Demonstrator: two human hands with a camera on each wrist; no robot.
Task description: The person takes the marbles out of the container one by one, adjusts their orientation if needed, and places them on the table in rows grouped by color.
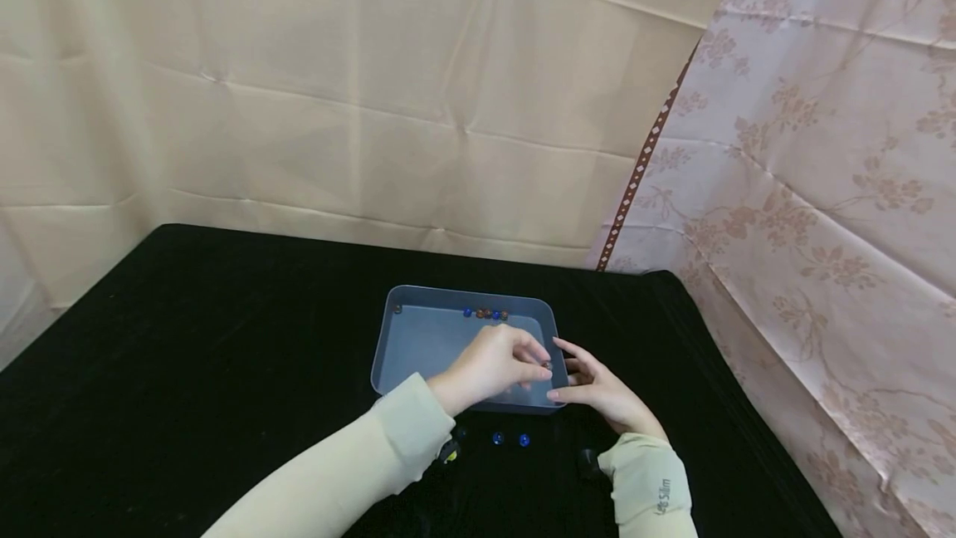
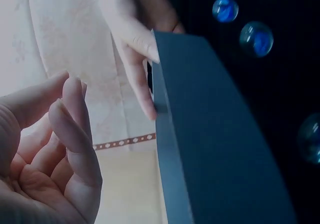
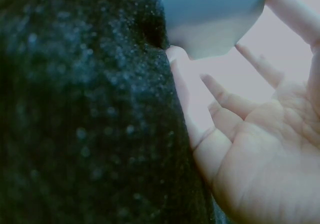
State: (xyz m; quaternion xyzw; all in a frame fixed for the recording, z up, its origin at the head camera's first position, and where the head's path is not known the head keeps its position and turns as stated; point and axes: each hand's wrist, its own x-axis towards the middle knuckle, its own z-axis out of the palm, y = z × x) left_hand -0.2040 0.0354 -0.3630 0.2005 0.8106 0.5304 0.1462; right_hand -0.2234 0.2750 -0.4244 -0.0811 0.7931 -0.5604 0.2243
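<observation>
Left hand [image 1: 489, 368] pinches a marble [image 1: 547, 365] over the tray [image 1: 418, 339].

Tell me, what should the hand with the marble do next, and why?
Probably open the grip and drop the marble into the gray tray. The left hand pinches it above the tray's near right corner, other marbles already lie inside, and the right hand steadies the rim.

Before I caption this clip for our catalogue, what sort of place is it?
Probably a makeshift recording booth, not a lived-in room: creased cloth backdrops hang on two sides, and a black-draped table holds only a grey tray and marbles.
</observation>
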